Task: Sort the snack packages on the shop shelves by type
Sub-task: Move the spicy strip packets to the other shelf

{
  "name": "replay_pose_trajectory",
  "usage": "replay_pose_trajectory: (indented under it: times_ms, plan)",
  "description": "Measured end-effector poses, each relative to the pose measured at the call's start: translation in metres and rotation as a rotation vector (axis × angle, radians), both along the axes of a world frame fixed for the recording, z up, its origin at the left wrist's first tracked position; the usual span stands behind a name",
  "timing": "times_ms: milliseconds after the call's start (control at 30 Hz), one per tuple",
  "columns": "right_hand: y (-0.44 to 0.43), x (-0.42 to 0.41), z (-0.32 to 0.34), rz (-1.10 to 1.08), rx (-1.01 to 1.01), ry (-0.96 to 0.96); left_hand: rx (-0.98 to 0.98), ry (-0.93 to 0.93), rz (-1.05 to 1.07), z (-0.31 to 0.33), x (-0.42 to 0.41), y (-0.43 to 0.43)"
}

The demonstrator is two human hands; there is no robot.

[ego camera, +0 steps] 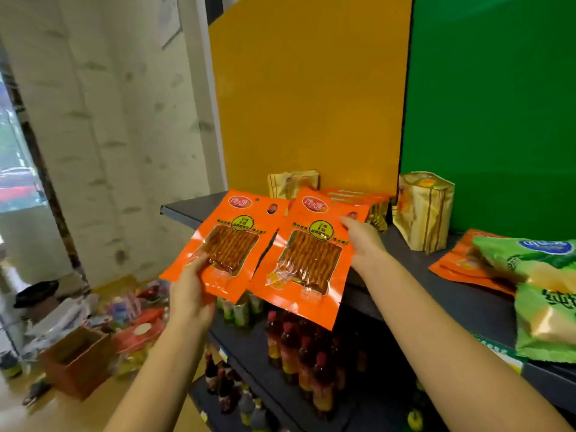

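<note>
My left hand [190,294] grips the lower edge of an orange snack packet [230,241] with a clear window showing reddish strips. My right hand [363,241] holds a second identical orange packet [308,260] by its right edge, just in front of the dark shelf [414,269]. Both packets hang side by side over the shelf's front left corner. More orange packets [352,196] lie flat on the shelf behind them. Gold pouches [424,210] [291,182] stand at the back. Further orange packets [464,263] lie at the right under green chip bags [536,260].
Orange [311,88] and green [492,104] back panels rise behind the shelf. Bottles [299,347] fill the lower shelves. On the floor at the left are a cardboard box [74,360] and scattered packages. A curtain [109,120] hangs at the left.
</note>
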State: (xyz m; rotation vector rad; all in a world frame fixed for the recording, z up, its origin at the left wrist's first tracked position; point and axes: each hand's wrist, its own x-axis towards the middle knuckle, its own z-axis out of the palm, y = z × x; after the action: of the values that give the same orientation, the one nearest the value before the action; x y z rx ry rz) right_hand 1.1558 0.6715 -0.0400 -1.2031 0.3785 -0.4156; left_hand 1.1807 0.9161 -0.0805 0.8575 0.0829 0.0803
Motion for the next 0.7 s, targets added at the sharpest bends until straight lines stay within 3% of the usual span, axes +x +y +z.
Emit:
replay_pose_trajectory:
  times_ms: [200, 533, 700]
  plan:
    - [-0.047, -0.011, 0.033, -0.242, -0.060, -0.041, -0.001, -0.117, -0.318, 0.046, 0.032, -0.062]
    - [-0.145, -0.129, 0.082, -0.703, -0.161, -0.034, -0.096, -0.258, -0.722, 0.084, -0.006, -0.206]
    - [-0.183, -0.181, 0.094, -0.860, -0.168, -0.013, -0.060, -0.231, -0.770, 0.092, -0.038, -0.265]
